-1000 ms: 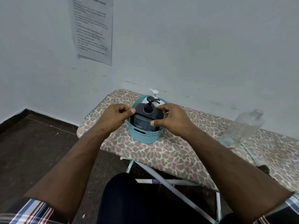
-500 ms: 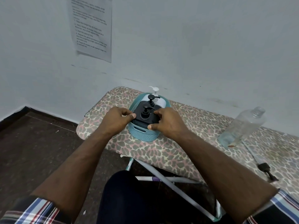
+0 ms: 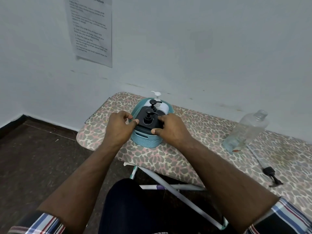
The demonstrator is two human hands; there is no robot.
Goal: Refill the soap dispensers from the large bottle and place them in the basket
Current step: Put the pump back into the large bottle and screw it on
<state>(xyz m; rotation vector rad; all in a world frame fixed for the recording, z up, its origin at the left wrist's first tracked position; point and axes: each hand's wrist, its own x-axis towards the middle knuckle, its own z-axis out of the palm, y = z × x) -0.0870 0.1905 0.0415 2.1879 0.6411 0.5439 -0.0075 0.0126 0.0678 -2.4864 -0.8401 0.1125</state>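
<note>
A black soap dispenser [image 3: 147,123] sits low in the teal basket [image 3: 146,140], its squared dark body filling the near half and its black pump head standing upright with the spout turned to the right. The left hand [image 3: 120,127] has its grip closed on the dispenser's left shoulder, thumb tip against the top edge and fingers curled behind. The right hand [image 3: 170,128] grips the right side in the same way, thumb at the near corner, fingers bent over the top. Behind it in the basket stand a second black pump [image 3: 153,102] and a pale, rounded dispenser [image 3: 163,107], with a white pump [image 3: 157,94] rising at the far rim. The basket is round, with a woven pattern and a slot handle in its near wall, and stands near the left end of the ironing board [image 3: 162,159], which has a leopard-print cover. Well apart, toward the board's right side by the far edge, the large clear bottle [image 3: 247,130] stands uncapped and nearly empty. A loose black pump with its tube [image 3: 271,175] lies near the right end. A printed sheet [image 3: 92,29] hangs on the wall.
</note>
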